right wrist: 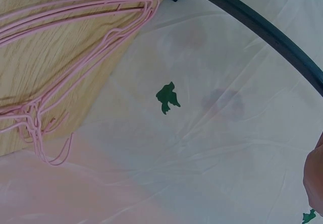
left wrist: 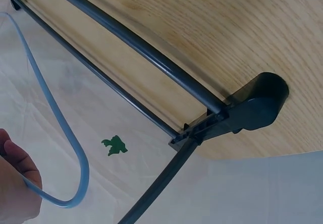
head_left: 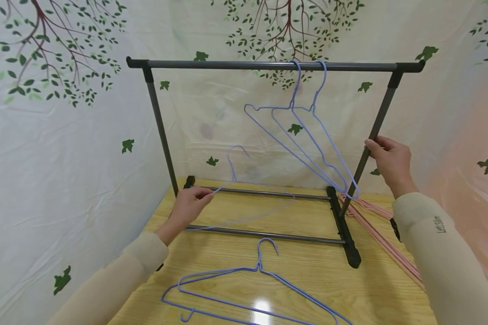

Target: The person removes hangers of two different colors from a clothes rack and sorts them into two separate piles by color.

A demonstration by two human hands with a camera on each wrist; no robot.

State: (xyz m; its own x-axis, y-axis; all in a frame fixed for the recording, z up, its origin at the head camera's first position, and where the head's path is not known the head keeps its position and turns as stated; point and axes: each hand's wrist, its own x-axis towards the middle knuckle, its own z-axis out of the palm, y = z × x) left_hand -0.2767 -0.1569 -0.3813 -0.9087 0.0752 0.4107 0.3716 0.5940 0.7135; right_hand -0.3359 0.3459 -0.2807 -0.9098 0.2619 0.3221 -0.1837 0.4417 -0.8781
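My left hand (head_left: pixel 189 206) pinches one end of a thin blue-purple clothes hanger (head_left: pixel 230 164), whose hook points up below the rack's top bar (head_left: pixel 219 65). In the left wrist view, the bent end of this hanger (left wrist: pixel 83 168) comes out of the fingers (left wrist: pixel 20 163). With thumb and fingers, my right hand (head_left: pixel 391 163) grips the right post (head_left: pixel 383 106) of the black garment rack. Two matching hangers (head_left: pixel 296 85) hang from the top bar, right of its middle, their lower corners close to that post.
Several blue-purple hangers (head_left: pixel 260 267) lie on the wooden table (head_left: pixel 227 253) in front of the rack. To the right lies a bundle of pink hangers (right wrist: pixel 86 77). The rack's black foot (head_left: pixel 349 250) stands on the table. Leaf-printed fabric (head_left: pixel 85 180) surrounds the table.
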